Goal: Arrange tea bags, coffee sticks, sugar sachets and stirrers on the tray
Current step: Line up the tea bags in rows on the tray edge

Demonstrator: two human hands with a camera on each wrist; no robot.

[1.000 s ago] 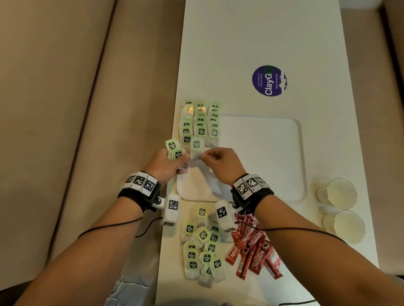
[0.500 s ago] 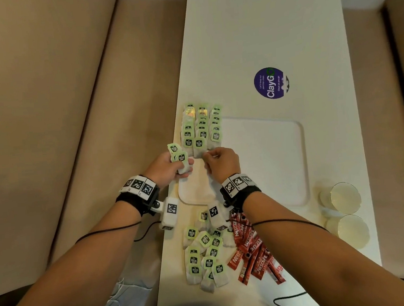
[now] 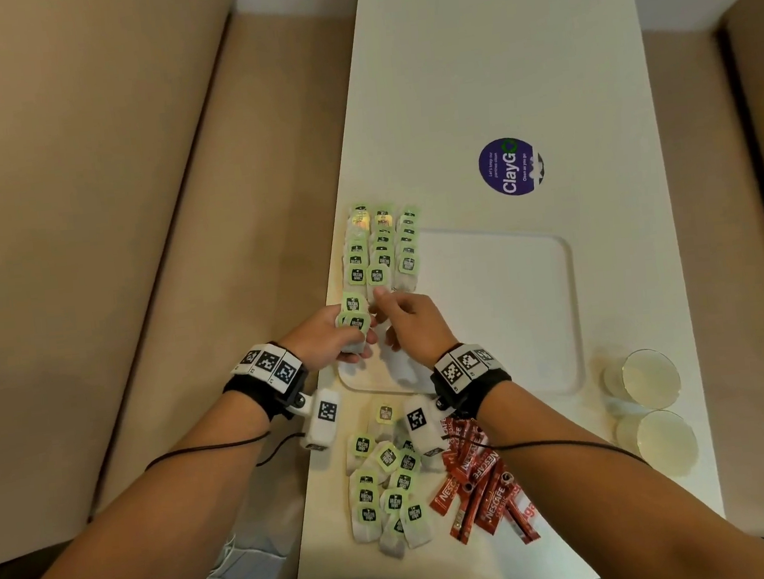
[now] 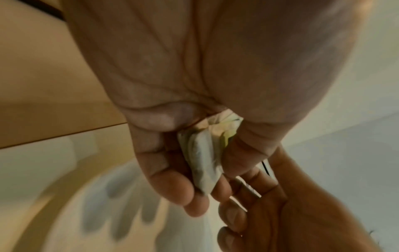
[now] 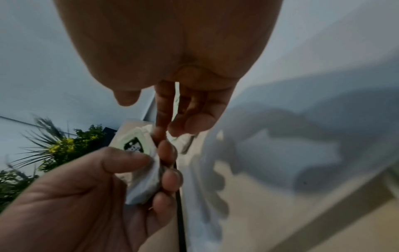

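Left hand [image 3: 324, 339] grips spare tea bags [image 3: 353, 313] at the tray's [image 3: 503, 305] nine o'clock edge, while right hand [image 3: 409, 321], having advanced from tray centre, pinches one bag onto the middle row [image 3: 383, 247], extending that row.

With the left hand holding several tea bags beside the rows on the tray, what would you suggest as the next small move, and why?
Probably the right hand should draw one bag from the tea bags gripped in the left hand and lay it at the near end of the rows on the tray; its fingertips already meet that bundle.
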